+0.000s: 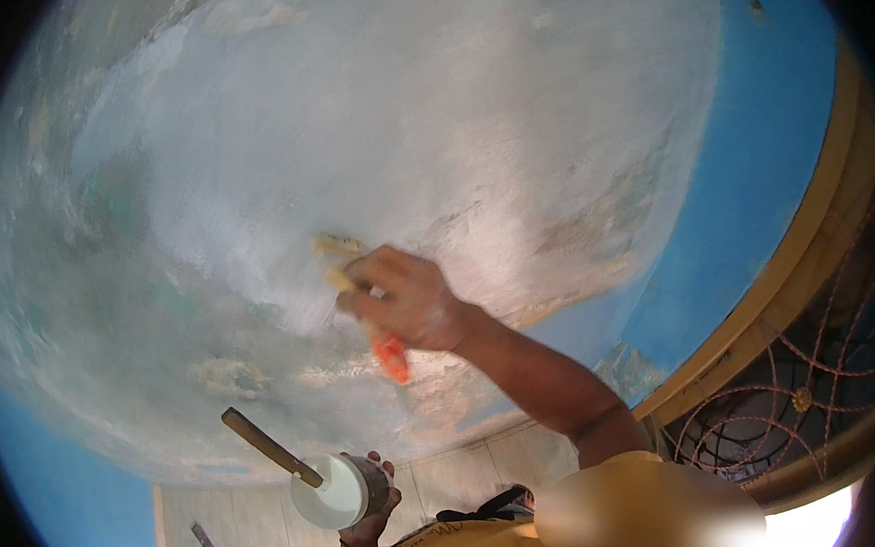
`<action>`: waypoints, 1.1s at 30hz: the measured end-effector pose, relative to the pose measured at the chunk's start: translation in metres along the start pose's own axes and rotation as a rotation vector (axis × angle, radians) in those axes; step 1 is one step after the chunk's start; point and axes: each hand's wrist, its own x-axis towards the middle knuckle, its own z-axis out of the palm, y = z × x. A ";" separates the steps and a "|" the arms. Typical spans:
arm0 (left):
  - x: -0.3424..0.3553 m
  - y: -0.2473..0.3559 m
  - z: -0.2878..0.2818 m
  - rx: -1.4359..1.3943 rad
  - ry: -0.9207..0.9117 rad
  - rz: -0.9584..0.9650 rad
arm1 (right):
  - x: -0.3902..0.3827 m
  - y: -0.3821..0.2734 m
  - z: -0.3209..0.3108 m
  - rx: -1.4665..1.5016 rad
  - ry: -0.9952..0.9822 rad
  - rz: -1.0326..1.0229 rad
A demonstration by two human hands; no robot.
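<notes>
My right hand (pixel 408 294) is closed round a paintbrush, with its arm stretched up to a large painted wall (pixel 387 120). The brush's pale yellowish head (pixel 337 245) is against the wall or very near it; blur keeps me from telling which. Below my fist sticks out the orange end of the handle (pixel 390 357). Lower down, my left hand (pixel 380 506) grips a small white tub (pixel 328 508) by its side, fingers wrapped round it. A flat wooden stick or handle (pixel 272 447) leans out of the tub; its lower end is hidden inside.
Blue bands (pixel 766 143) border the grey, white and greenish wall. A curved tan frame (pixel 722 376) runs along the right, with dark metal scrollwork and reddish cord (pixel 781 395) beyond. Pale floor tiles (pixel 451 470) lie below, with a small dark object (pixel 204 540) on them.
</notes>
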 end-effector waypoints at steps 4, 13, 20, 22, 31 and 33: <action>0.004 0.004 0.005 -0.073 0.018 -0.018 | 0.030 0.099 -0.099 -0.051 0.522 -0.375; 0.019 0.030 0.007 0.082 -0.112 0.017 | 0.009 0.143 -0.144 -1.099 0.825 0.219; 0.031 0.028 0.032 -0.058 -0.119 -0.043 | -0.074 0.071 0.084 -0.345 0.078 -0.520; 0.034 0.034 0.028 -0.035 -0.110 0.000 | -0.068 0.067 0.081 -0.156 -0.059 -0.178; 0.033 0.050 0.026 0.131 -0.119 0.074 | -0.007 0.134 -0.063 -0.161 0.869 -0.253; 0.040 0.041 0.042 0.107 -0.113 0.060 | -0.018 0.161 -0.006 0.143 0.848 -0.174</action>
